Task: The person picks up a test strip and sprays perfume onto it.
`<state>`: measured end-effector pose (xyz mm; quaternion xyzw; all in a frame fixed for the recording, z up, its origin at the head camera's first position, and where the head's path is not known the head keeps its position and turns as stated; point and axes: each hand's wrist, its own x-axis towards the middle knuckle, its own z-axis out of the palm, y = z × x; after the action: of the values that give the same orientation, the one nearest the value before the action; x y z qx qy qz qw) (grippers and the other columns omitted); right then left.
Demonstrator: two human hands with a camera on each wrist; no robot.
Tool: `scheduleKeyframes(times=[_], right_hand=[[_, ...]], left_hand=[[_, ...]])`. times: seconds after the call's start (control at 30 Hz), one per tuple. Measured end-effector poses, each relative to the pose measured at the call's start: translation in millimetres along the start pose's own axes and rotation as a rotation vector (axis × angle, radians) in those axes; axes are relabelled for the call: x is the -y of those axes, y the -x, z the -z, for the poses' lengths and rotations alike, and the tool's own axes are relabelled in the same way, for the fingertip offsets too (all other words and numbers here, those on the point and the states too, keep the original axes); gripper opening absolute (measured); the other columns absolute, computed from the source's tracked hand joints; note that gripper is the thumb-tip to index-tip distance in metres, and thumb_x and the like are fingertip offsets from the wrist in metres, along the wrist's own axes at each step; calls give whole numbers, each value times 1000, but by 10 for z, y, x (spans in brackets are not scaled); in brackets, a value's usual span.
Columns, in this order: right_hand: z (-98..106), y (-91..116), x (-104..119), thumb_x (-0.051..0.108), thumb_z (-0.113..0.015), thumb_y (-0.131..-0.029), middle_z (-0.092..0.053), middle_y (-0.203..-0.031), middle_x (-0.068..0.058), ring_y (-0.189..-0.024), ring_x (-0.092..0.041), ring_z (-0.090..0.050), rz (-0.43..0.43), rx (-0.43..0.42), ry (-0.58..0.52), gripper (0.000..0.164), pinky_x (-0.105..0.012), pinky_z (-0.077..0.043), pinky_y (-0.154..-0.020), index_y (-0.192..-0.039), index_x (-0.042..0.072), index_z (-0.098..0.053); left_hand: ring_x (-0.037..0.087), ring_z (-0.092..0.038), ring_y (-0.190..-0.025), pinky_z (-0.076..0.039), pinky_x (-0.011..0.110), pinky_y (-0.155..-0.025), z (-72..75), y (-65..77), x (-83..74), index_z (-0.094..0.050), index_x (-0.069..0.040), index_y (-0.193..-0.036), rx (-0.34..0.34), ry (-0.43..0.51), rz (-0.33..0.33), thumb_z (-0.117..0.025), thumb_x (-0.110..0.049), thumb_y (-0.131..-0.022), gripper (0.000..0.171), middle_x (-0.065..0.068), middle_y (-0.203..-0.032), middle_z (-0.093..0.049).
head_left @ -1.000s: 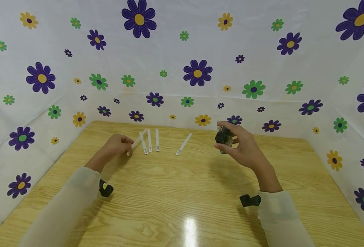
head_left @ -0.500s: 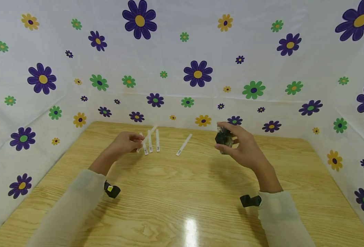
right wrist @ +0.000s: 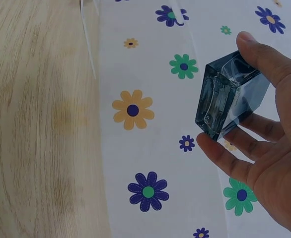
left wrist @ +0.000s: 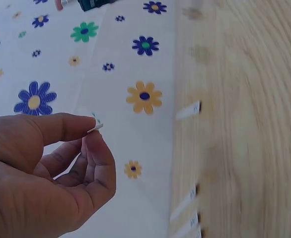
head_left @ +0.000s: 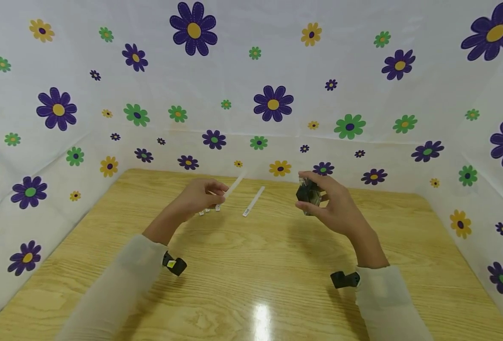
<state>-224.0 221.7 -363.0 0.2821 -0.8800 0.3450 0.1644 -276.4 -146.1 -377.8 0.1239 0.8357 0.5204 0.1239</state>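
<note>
The left hand (head_left: 196, 196), pinching a slim white paper strip (head_left: 235, 185), had shifted towards three o'clock, nearer the dark angular glass bottle (head_left: 307, 195) that the right hand (head_left: 336, 204) gripped in a wide span.

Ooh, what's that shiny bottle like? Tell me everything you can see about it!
The bottle looks like see-through, bluish-grey glass. It's boxy, with flat sides, sharp edges and a thick, shiny end. From the head camera, part of it looks almost black. It's tilted and held up off the table by the right hand, between thumb and fingers. Nothing else touches it. I can't tell what's inside.
</note>
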Motion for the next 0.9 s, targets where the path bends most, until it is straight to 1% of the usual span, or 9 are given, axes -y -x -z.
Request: scheduleKeyframes(times=[0.17, 0.23, 0.3, 0.4, 0.53, 0.63, 0.7, 0.8, 0.9], right_hand=[[-4, 6, -15, 19, -84, -88, -60, -136, -13, -111, -29, -61, 8, -2, 6, 71, -50, -59, -79, -150, 19, -51], [-5, 3, -16, 19, -84, -88, -60, -136, -12, -111, -29, -61, 11, 3, 7, 71, -50, -59, -79, -150, 19, -51], [-9, -1, -17, 19, -84, -88, -60, -136, -12, -110, -28, -60, 11, 10, 8, 70, -50, -59, -79, -151, 18, -51], [-23, -4, -18, 21, -83, -89, -61, -133, -12, -109, -28, -60, 13, 19, 17, 70, -50, -58, -79, -151, 20, -51], [-59, -7, -11, 23, -83, -89, -61, -134, -10, -109, -27, -59, 27, 13, 39, 69, -48, -58, -80, -151, 20, -51], [-85, -12, 4, 23, -82, -89, -60, -138, -9, -111, -27, -58, 47, 4, 56, 69, -47, -57, -81, -150, 19, -52], [-98, -15, 17, 24, -82, -89, -60, -139, -9, -112, -27, -58, 62, 0, 67, 69, -47, -57, -81, -151, 20, -51], [-104, -20, 36, 23, -83, -89, -62, -134, -11, -110, -27, -59, 84, -6, 78, 70, -46, -56, -79, -151, 19, -51], [-108, -14, 41, 22, -83, -89, -63, -130, -12, -109, -27, -59, 95, -9, 87, 70, -47, -55, -80, -151, 19, -51]], left_hand=[[29, -66, -97, -57, 48, -91, -188, 17, -182, -67, -2, -126, 52, 8, -58, -67, -8, -99, 27, 14, -114, -63], [28, -67, -97, -56, 53, -93, -261, 21, -246, -67, -2, -126, 74, 24, -81, -67, -7, -99, 27, 14, -114, -62], [28, -67, -97, -57, 52, -91, -328, 22, -294, -67, -2, -126, 89, 35, -100, -67, -7, -99, 27, 14, -112, -63], [30, -67, -98, -59, 45, -88, -412, 36, -357, -67, -1, -127, 104, 67, -110, -67, -6, -99, 28, 14, -112, -63], [41, -66, -101, -60, 34, -80, -495, 69, -404, -66, 0, -129, 115, 103, -120, -66, -6, -100, 30, 14, -112, -63], [43, -65, -100, -59, 33, -77, -547, 100, -437, -67, -1, -127, 113, 119, -123, -67, -6, -99, 29, 13, -110, -63], [36, -67, -95, -60, 34, -77, -576, 125, -456, -68, -3, -126, 107, 121, -127, -67, -5, -99, 28, 13, -110, -63], [24, -67, -88, -60, 33, -77, -616, 160, -480, -69, -5, -124, 97, 113, -131, -68, -5, -98, 25, 12, -108, -63], [22, -67, -85, -59, 32, -75, -650, 185, -483, -69, -7, -122, 96, 103, -128, -69, -6, -98, 24, 11, -106, -64]])
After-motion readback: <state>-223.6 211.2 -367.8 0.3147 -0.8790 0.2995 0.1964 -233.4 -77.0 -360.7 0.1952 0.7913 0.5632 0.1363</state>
